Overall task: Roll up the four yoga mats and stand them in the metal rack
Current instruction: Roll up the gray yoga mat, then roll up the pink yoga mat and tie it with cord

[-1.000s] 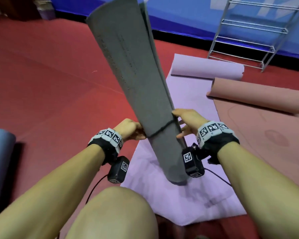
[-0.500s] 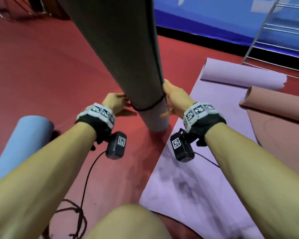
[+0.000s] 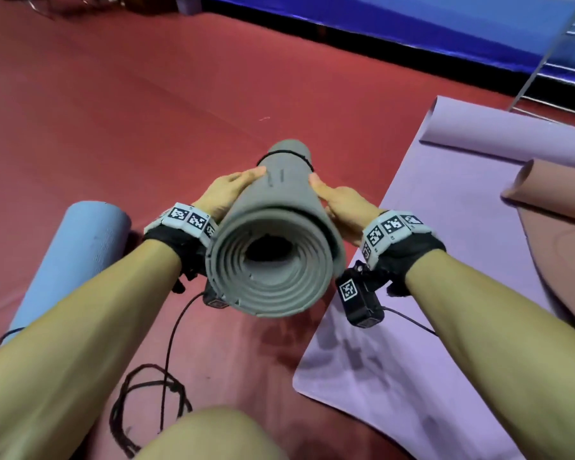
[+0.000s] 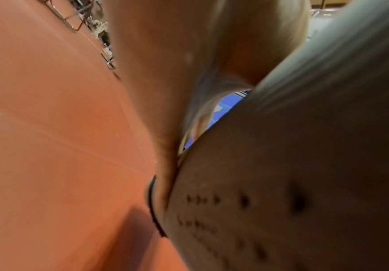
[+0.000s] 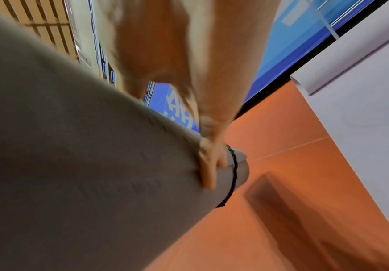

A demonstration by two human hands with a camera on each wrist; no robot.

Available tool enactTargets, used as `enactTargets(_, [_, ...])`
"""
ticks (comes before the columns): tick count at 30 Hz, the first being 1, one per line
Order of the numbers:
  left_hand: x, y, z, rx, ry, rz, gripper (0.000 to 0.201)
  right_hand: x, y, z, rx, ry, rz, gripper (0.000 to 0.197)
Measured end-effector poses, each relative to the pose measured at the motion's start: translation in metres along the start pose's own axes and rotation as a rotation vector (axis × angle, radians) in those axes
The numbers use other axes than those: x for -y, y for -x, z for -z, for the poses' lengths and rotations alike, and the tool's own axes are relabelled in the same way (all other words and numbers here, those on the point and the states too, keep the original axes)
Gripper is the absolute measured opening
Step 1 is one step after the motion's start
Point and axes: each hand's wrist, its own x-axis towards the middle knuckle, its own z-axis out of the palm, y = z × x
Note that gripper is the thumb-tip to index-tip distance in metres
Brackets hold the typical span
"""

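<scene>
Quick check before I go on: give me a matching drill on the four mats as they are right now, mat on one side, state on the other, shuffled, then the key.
Mats:
1. grey mat
2. blue mat
3. purple mat
4. pink mat

States:
A. mostly flat on the floor, far end curled, nearest the right arm
B. rolled, lying on the floor by the left forearm
C. rolled and tied with a black band, held between the left hand and the right hand
D. partly rolled, lying over the right side of another mat

Pairs: 1-C, 2-B, 3-A, 4-D

Nothing legible: white letters on the blue wall banner are blurred and cut off.
</scene>
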Motion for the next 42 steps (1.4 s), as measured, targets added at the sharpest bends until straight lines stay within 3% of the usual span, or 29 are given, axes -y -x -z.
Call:
enactTargets(4, [0.027, -0.008, 0.005, 0.042, -0.103, -0.013, 0.082, -0.023, -0.021, -0.015, 0.079, 0.053, -0.103, 0.053])
enactTargets(9, [0.082, -0.023, 0.026, 0.101, -0.036, 0.073, 0.072, -0.083, -0.074, -0.046, 0.189, 0.046, -0.106, 0.038])
enactTargets(11, [0.106, -0.029, 0.037, 0.106, -0.078, 0.101, 0.072, -0.112, -0.093, -0.067, 0.220, 0.138, -0.101, 0.047])
enactTargets(14, [0.137, -0.037, 0.051, 0.114, -0.178, 0.138, 0.077, -0.158, -0.122, -0.103, 0.254, 0.240, -0.130, 0.086])
enactTargets(16, [0.156, -0.037, 0.057, 0.151, -0.273, 0.190, 0.078, -0.186, -0.133, -0.125, 0.323, 0.362, -0.143, 0.101])
enactTargets(21, [0.178, -0.029, 0.067, 0.085, -0.329, 0.288, 0.071, -0.191, -0.128, -0.140, 0.379, 0.507, -0.132, 0.096])
enactTargets(27, [0.109, -0.027, 0.030, 0.080, -0.372, 0.222, 0.042, -0.133, -0.084, -0.092, 0.248, 0.719, -0.025, 0.071])
enactTargets(30, [0.052, -0.017, -0.002, 0.150, -0.311, 0.145, 0.032, -0.097, -0.046, -0.048, 0.122, 0.802, 0.030, 0.062])
enactTargets(33, [-0.014, 0.002, -0.038, 0.253, -0.392, 0.006, 0.012, -0.068, 0.004, 0.004, -0.011, 0.871, 0.038, 0.055])
enactTargets(37, [-0.095, 0.036, -0.090, 0.276, -0.440, -0.183, 0.020, -0.041, 0.083, 0.073, -0.201, 0.973, 0.035, 0.050])
enactTargets(42, [-0.165, 0.072, -0.158, 0.338, -0.409, -0.319, 0.021, -0.028, 0.173, 0.154, -0.468, 0.998, -0.003, 0.046])
